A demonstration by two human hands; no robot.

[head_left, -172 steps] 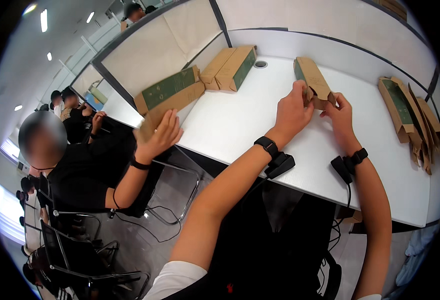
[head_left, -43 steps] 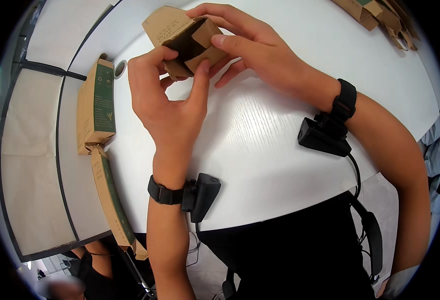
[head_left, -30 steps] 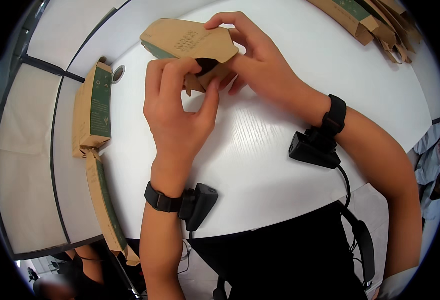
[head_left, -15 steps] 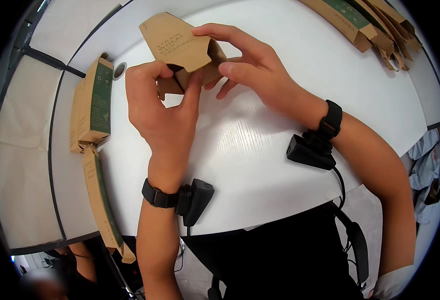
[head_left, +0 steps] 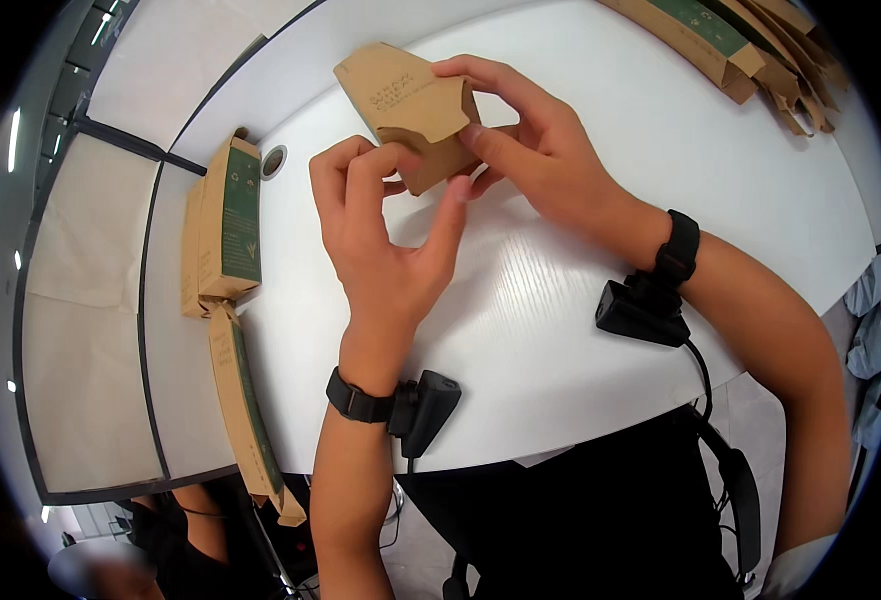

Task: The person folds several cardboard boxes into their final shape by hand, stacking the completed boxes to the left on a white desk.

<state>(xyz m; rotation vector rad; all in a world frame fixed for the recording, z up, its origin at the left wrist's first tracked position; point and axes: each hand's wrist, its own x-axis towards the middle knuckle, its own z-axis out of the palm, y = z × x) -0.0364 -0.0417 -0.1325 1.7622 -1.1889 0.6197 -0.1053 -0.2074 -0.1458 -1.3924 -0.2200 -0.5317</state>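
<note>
A small brown cardboard box (head_left: 401, 92) with dark print on its upper side is held tilted above the white table. My right hand (head_left: 561, 160) grips its right end, fingers over the top edge and thumb against the open end's side. My left hand (head_left: 386, 230) is at the near side of the box, thumb and fingers spread apart. Its index fingertip is at the near flap (head_left: 439, 165), while the thumb tip lies close below the box. Whether the left fingertips press on the card is hard to tell. The inside of the box is hidden.
Brown and green cartons (head_left: 233, 215) stand along the low partition (head_left: 91, 300) on the left, with a flatter carton (head_left: 246, 400) nearer me. More flattened cartons (head_left: 701, 45) lie at the far right. A round grommet (head_left: 274, 161) sits in the tabletop (head_left: 521, 340). Another person's arm (head_left: 201, 520) shows at lower left.
My left thumb and fingers have come apart from their pinch on the near flap. That end of the box now looks more covered. The view has shifted a little, moving everything rightward.
</note>
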